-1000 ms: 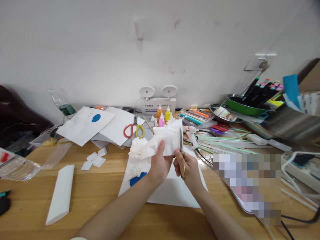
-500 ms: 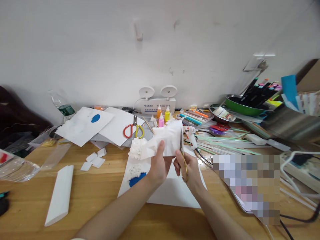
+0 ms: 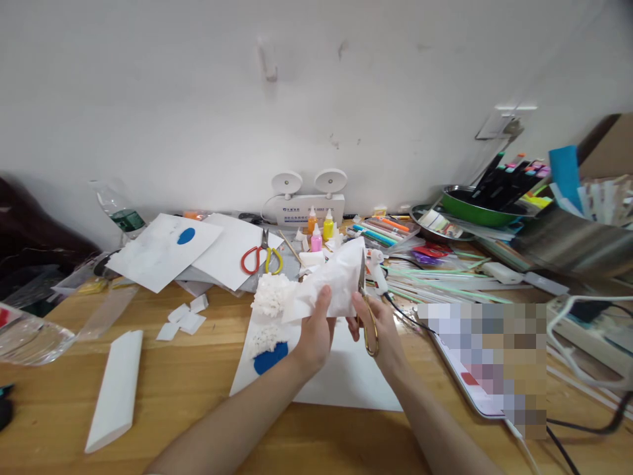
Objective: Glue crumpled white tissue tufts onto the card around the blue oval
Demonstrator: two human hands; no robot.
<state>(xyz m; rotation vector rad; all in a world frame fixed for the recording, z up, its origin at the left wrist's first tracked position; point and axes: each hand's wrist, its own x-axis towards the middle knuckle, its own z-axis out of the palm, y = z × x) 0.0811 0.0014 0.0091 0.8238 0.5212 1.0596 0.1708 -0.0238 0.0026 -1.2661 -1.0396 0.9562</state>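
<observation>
A thin white sheet point(image 3: 336, 280) is pinched in my left hand point(image 3: 318, 333), thumb on top. My right hand point(image 3: 380, 330) grips gold-handled scissors point(image 3: 370, 333), whose blades point up along the sheet's right edge. Below both hands lies a white paper point(image 3: 346, 382) on the wooden table. On its left part sit a white fluffy clump point(image 3: 271, 295), a smaller speckled white clump point(image 3: 266, 339) and a blue patch point(image 3: 271, 359).
Red-and-yellow-handled scissors point(image 3: 262, 257), small paint bottles point(image 3: 316, 239) and a glue gun point(image 3: 378, 272) lie beyond my hands. White squares point(image 3: 190, 322) and a folded white strip point(image 3: 116, 389) are at left, a tablet point(image 3: 475, 389) at right.
The right edge of the sheet has tilted and the scissors have shifted slightly against it. Both hands still hold the same things. The whole view has shifted a little.
</observation>
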